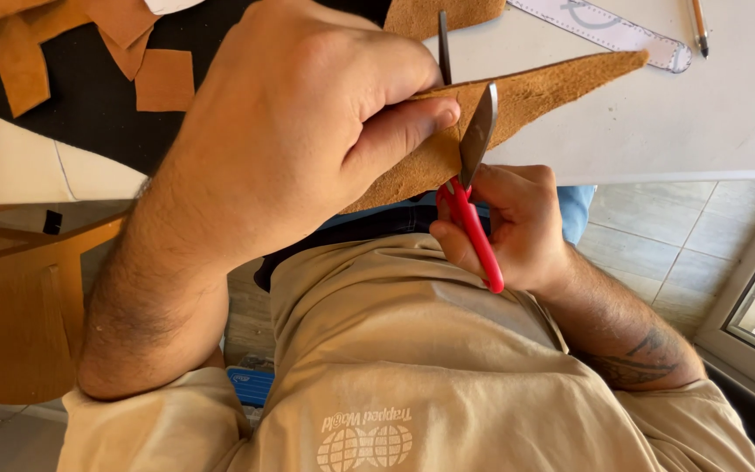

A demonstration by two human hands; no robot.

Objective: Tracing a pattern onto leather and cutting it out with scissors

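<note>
My left hand [308, 114] pinches a tan suede-like leather piece [535, 92], thumb pressed on its near side, holding it over the edge of the white table [709, 122]. My right hand [517, 223] grips red-handled scissors [474, 223]. Their metal blades [478, 131] are parted around the leather just right of my left thumb. The leather tapers to a point toward the right.
Several tan leather offcuts [163, 80] lie on a dark mat [89, 114] at the upper left. A clear plastic ruler [609, 31] and a pencil [699, 26] rest on the table's far side. A wooden chair [19, 297] stands left; a window frame [744, 323] is right.
</note>
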